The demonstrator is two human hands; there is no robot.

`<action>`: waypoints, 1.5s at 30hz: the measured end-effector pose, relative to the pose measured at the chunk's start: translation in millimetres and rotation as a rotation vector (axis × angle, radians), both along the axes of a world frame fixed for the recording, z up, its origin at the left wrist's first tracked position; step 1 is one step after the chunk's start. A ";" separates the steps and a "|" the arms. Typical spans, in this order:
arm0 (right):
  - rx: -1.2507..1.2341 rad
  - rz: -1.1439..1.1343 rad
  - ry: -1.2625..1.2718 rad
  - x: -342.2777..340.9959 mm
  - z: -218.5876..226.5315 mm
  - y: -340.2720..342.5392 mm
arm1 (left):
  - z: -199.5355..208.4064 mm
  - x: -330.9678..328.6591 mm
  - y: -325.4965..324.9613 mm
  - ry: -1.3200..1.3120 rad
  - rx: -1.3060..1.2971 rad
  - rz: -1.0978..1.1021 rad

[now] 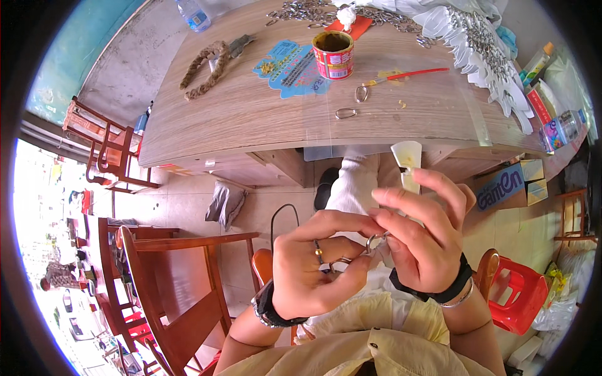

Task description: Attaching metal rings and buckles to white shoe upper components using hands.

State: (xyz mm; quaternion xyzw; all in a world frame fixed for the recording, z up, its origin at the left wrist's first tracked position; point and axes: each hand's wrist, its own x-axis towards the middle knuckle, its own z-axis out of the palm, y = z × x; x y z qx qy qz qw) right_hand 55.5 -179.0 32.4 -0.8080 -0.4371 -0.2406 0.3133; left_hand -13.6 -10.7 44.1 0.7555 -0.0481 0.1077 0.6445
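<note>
Above my lap, both hands meet fingertip to fingertip at a small metal ring [374,242]. My left hand [313,263] is closed, pinching the ring between thumb and index finger; more bent metal shows beneath its fingers. My right hand [423,241] is closed at the same spot, thumb and fingers bent. A white strip [407,156] with a flared, yellowish end sticks up behind the right fingers. Some whitish material also shows at the pinch, but whether it belongs to that strip is hidden. Two oval metal rings [345,113] [362,94] lie on the table.
On the wooden table [238,125] stand an open red can [333,59], a red-handled brush [414,73], a blue card [291,69] and rope-wrapped pliers [207,69]. Metal rings [301,11] heap behind; white strips with rings [483,50] pile right. A wooden chair [188,301] stands left, a red stool [517,294] right.
</note>
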 end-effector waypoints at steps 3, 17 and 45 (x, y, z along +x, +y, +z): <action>-0.021 0.001 -0.006 -0.3 -0.9 -2.9 | 5.5 -0.2 -1.0 0.045 0.101 0.020; 0.008 0.254 0.266 2.1 1.4 -4.2 | 8.1 11.4 15.5 0.023 0.233 -0.128; -0.078 0.363 0.596 7.1 14.3 -18.8 | 3.2 12.4 23.4 0.282 0.123 -0.222</action>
